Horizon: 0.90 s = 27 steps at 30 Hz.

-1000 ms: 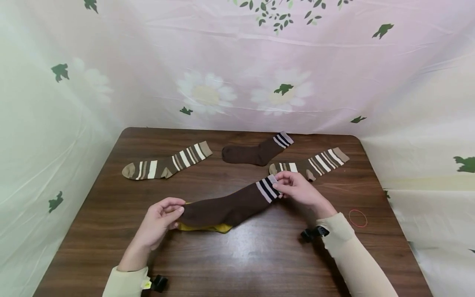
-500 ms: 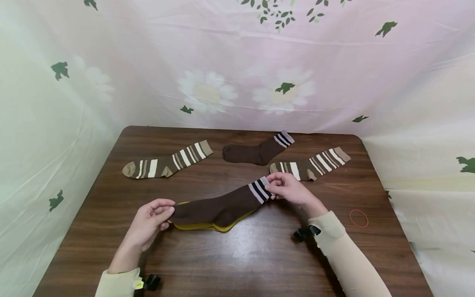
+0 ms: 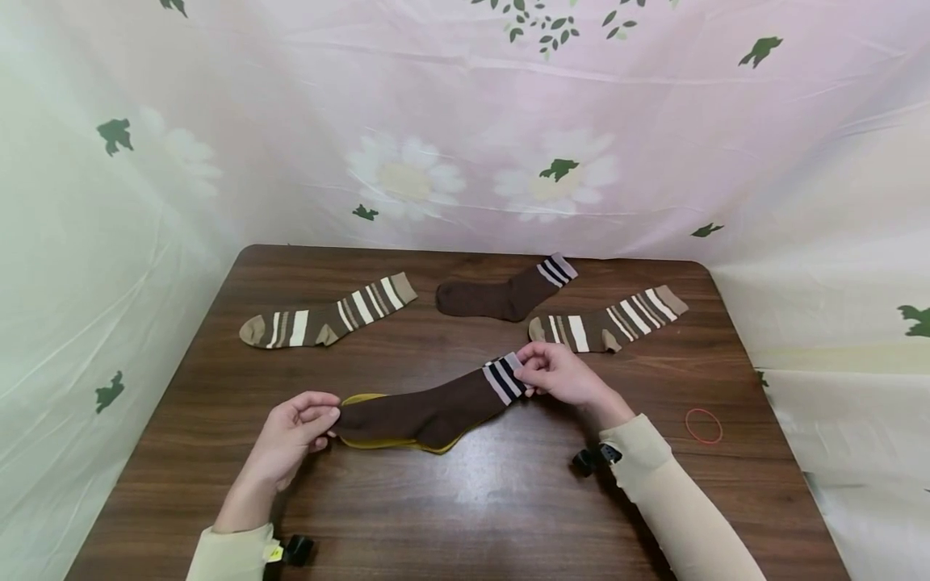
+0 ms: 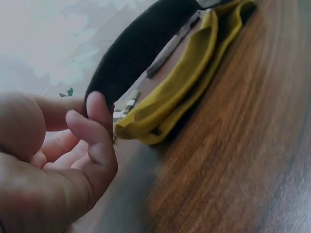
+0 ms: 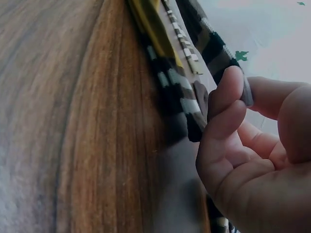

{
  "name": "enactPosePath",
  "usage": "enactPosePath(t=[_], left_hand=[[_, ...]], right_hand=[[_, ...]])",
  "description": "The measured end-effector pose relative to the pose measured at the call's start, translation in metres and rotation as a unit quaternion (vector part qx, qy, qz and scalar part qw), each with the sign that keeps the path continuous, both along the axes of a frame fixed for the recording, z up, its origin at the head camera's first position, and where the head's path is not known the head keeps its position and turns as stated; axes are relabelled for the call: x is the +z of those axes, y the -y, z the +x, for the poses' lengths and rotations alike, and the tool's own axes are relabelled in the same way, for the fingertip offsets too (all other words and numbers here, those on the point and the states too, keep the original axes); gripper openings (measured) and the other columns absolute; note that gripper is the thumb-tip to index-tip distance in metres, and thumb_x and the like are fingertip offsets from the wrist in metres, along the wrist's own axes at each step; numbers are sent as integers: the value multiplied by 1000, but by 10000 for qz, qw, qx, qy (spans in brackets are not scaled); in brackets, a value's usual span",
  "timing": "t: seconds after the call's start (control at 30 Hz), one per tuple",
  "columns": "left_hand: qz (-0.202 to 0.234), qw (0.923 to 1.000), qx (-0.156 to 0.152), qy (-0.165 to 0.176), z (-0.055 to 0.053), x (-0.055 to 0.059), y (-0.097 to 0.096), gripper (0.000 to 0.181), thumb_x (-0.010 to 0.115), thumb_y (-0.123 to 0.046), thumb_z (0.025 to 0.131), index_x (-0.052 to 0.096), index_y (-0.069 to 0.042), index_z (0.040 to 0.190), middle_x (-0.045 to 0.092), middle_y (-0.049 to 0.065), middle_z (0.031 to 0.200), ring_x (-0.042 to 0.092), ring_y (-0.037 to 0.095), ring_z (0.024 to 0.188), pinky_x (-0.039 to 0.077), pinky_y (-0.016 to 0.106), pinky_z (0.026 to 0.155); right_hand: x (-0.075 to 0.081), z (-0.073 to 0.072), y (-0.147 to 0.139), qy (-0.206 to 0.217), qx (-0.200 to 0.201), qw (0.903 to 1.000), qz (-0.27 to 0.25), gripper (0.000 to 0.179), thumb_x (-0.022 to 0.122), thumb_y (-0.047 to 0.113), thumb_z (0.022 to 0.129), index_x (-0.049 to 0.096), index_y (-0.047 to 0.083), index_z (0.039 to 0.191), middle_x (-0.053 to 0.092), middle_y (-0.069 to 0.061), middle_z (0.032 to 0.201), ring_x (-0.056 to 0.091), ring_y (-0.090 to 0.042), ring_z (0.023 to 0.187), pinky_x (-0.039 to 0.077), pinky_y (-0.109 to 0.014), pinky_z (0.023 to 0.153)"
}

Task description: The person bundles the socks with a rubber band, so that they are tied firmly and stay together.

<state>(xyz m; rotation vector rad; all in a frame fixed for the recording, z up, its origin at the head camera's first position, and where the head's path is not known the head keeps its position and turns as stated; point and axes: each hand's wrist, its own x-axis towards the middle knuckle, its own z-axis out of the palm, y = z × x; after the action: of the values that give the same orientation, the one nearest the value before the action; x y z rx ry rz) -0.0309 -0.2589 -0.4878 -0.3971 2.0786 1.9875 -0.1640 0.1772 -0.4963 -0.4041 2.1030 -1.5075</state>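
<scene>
A dark brown sock (image 3: 429, 410) with a grey-and-black striped cuff is stretched between both hands. My left hand (image 3: 294, 436) pinches its toe end, and my right hand (image 3: 570, 379) pinches the cuff between thumb and fingers. Directly underneath lie yellow socks (image 4: 189, 77), layered on the table, whose yellow edges peek out along the brown sock in the head view. In both wrist views the brown sock is raised above them. The right wrist view shows the yellow pair's striped cuff (image 5: 180, 92) close below my right fingertips.
Behind, a striped sock (image 3: 327, 315) lies at left, a brown sock (image 3: 483, 300) in the middle and another striped sock (image 3: 610, 323) at right, near my right hand. A red rubber band (image 3: 703, 426) lies at the right of the wooden table (image 3: 465, 532). Patterned cloth walls (image 3: 465, 105) surround it.
Both hands have shifted left with the brown sock, bringing it more evenly over the yellow socks. The right hand has also lowered slightly in the last half second. The socks behind stay put.
</scene>
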Motion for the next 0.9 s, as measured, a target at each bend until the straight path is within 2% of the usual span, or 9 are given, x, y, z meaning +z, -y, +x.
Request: enactPosePath(t=[0.23, 0.53, 0.7, 0.9], left_hand=[[-532, 9986, -5, -13, -4, -3, 0, 33, 67, -10, 103, 59, 9, 129, 75, 1, 97, 67, 10, 78, 55, 25, 64], [-1139, 9931, 50, -278, -7, -7, -1, 25, 68, -3, 101, 64, 8, 124, 75, 16, 104, 69, 7, 78, 55, 24, 64], [-1529, 9874, 7, -401, -7, -8, -2, 22, 70, -3, 100, 66, 7, 120, 74, 18, 102, 69, 6, 79, 55, 25, 65], [-1583, 9869, -41, -316, -7, -9, -3, 24, 71, -4, 100, 66, 6, 121, 74, 17, 103, 69, 7, 80, 56, 26, 65]], right_hand=[[1, 2, 3, -481, 158, 9978, 438, 21, 69, 4, 99, 62, -7, 116, 71, -8, 82, 67, -18, 66, 53, -25, 58], [-4, 2, 3, -1112, 232, 9902, 814, 19, 72, 4, 97, 64, -6, 112, 70, -7, 81, 63, -12, 65, 49, -24, 58], [-4, 1, 4, -1518, 215, 9805, 1226, 17, 73, 8, 96, 67, 0, 110, 71, -1, 82, 64, -9, 69, 52, -25, 66], [-4, 0, 4, -1850, 143, 9699, 1575, 16, 75, 12, 95, 70, 5, 108, 71, 4, 83, 65, -7, 73, 53, -27, 72]])
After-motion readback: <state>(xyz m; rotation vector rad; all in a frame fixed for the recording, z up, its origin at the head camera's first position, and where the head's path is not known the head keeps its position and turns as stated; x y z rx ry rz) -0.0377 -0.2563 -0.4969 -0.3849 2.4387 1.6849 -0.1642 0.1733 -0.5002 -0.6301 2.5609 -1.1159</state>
